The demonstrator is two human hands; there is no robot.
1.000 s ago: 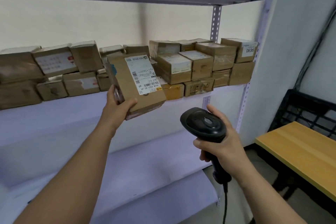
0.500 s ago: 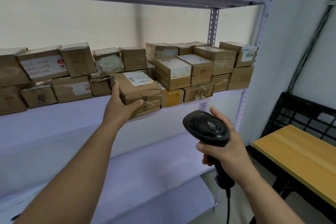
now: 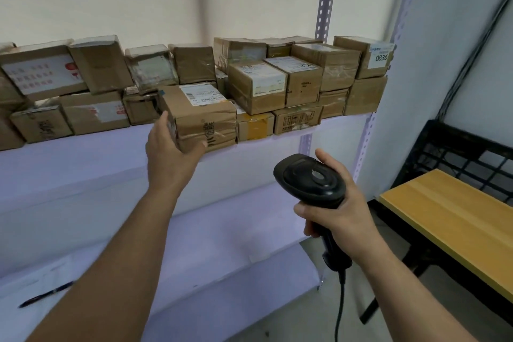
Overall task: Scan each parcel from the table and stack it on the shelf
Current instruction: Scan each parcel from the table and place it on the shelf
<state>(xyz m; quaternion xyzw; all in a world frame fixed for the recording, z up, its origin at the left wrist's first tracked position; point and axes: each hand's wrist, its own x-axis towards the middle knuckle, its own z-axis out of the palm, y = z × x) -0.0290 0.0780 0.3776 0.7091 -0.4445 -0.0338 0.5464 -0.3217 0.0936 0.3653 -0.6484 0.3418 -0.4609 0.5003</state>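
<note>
A taped cardboard parcel [image 3: 202, 116] with a white barcode label on top sits on the pale shelf board [image 3: 83, 155], in front of a row of other stacked parcels [image 3: 277, 83]. My left hand [image 3: 169, 152] rests against its front left corner, fingers straight up the left side and thumb stretched along the lower front edge. My right hand [image 3: 338, 211] grips the handle of a black barcode scanner [image 3: 308, 177] below and right of the parcel, its head facing up and its cable hanging down.
Brown boxes fill the back of the shelf from left to right, two layers high. A dark pen [image 3: 44, 296] lies on the lower shelf. A wooden table [image 3: 455, 219] stands at the right, with a black crate [image 3: 466, 155] behind it. A perforated upright [image 3: 323, 8] stands behind the boxes.
My left hand brought the parcel from mid-air, label facing me, down flat onto the shelf and pushed it toward the row. Its grip has loosened. The scanner hand stayed about where it was.
</note>
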